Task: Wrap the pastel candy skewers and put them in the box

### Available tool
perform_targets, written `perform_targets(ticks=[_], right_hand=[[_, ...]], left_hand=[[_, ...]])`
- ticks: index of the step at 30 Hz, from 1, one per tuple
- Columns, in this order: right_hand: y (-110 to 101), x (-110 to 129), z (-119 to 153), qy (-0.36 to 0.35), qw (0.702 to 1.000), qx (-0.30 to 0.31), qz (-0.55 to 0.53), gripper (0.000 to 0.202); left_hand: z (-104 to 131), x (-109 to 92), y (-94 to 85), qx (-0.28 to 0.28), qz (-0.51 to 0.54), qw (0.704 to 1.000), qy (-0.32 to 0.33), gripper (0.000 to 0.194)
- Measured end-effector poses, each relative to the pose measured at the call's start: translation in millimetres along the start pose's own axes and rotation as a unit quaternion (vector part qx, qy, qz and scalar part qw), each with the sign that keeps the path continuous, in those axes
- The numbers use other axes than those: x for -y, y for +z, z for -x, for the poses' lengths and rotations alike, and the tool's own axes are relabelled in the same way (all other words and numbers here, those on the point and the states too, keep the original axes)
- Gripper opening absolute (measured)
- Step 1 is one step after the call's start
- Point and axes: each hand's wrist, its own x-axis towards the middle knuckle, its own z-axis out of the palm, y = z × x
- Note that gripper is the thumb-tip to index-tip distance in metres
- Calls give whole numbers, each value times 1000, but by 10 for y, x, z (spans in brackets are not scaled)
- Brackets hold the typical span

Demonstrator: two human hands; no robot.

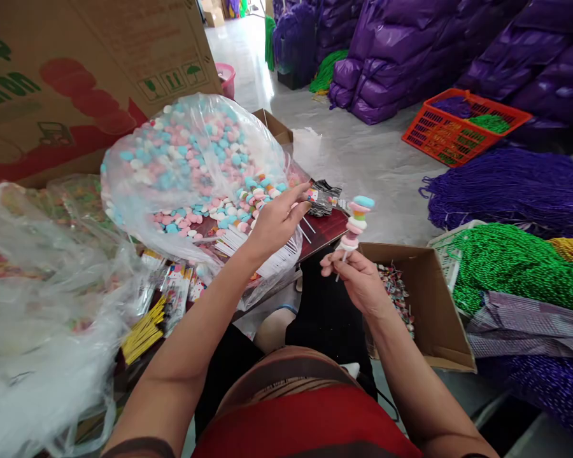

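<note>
My right hand point(356, 277) is closed round the white stick of a marshmallow skewer point(356, 224), held upright with blue, pink, white, green and orange pieces threaded on it. Left of it, my left hand point(279, 219) pinches the edge of a clear printed plastic wrapper point(321, 197) at the table's right corner. More wrappers with black-and-white stripes lie under that one. Beneath my left wrist, white sticks point(272, 257) are spread on the plastic. Several finished skewers point(260, 194) rest just behind my left hand, against loose marshmallows.
A big clear bag of marshmallows point(172, 149) covers the table, before a large carton point(95, 76). Yellow twist ties point(143, 331) lie at the left. An open cardboard box point(434, 305) with small wrapped items stands right of my legs. An orange basket point(463, 130) sits on the floor.
</note>
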Motion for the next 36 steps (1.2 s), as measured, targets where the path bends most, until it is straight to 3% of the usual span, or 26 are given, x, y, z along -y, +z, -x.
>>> perform_targets(ticks=[2,4,7,11,16,17,19,21,22,24,27,29,32,36], right_hand=[[-144,56,35,2,999,-33,-13,5],[-265,76,88,3,998,-57,-21,9],[-421,60,171,-3,996,-80,-29,12],[-568,25,227,-3,994,-99,-44,12],[-614,18,185,-6,993,-107,-44,12],[-607,23,169,-12,993,-106,-42,12],[-576,39,134,-26,993,-108,-34,11],[-512,62,92,-36,993,-110,-23,5],[-461,73,66,-39,993,-108,-19,3],[-307,86,5,-39,994,-96,-17,14],[61,50,-87,-32,997,-65,-32,30],[367,-19,-125,-25,998,-37,-37,39],[797,-153,-127,-16,1000,-13,-13,40],[1095,-265,-77,-20,999,-17,46,27]], left_hand=[[-372,127,186,61,-141,988,27,28],[-677,247,387,112,-274,955,26,29],[-955,374,639,165,-402,900,12,31],[-1080,470,804,206,-466,860,-15,31],[-1072,469,751,206,-463,862,-25,14],[-1043,440,703,197,-448,872,-28,10],[-933,354,573,159,-356,920,-46,8],[-739,245,424,93,-160,979,-83,11],[-613,188,356,54,-38,992,-103,13],[-325,84,258,-17,189,973,-134,24],[117,-28,237,-122,393,899,-150,41],[366,-72,275,-177,446,864,-155,45],[654,-105,298,-236,467,835,-170,44],[939,-137,121,-279,478,814,-178,41]])
